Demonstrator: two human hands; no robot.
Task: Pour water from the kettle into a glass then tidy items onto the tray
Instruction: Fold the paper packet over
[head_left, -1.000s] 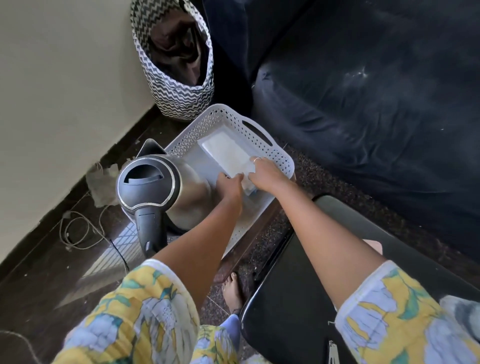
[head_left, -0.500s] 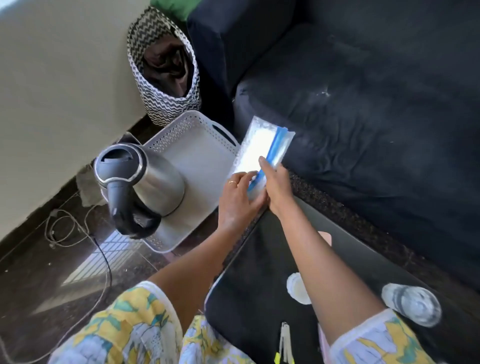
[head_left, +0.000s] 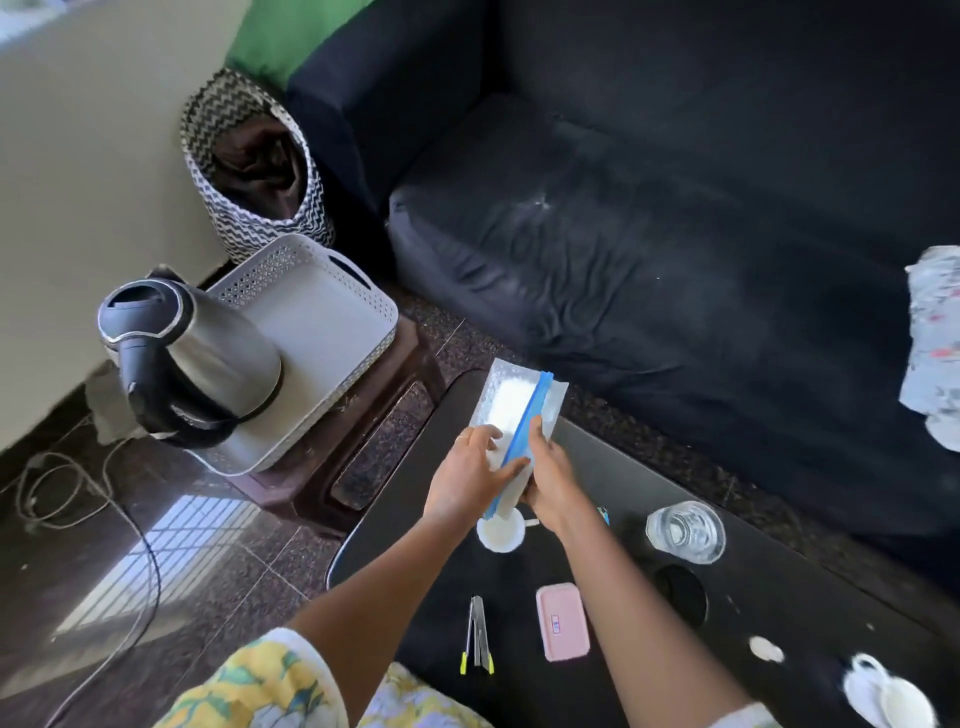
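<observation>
**Bag (head_left: 511, 402) pinched over the black counter (head_left: 779, 597)**

The left hand (head_left: 467, 475) and right hand (head_left: 553, 480) each close their grip on the lower end of the clear zip bag of white stuff, centre frame, above the counter's left end. Just below it lies a small white disc (head_left: 501, 532), and right of that stands the glass (head_left: 685, 531). At left, the kettle (head_left: 208, 364) sits in the white tray (head_left: 322, 312) on a brown stool (head_left: 374, 431). A dark sofa (head_left: 675, 234) fills the upper right. A zigzag basket (head_left: 260, 171) stands by the wall.
</observation>
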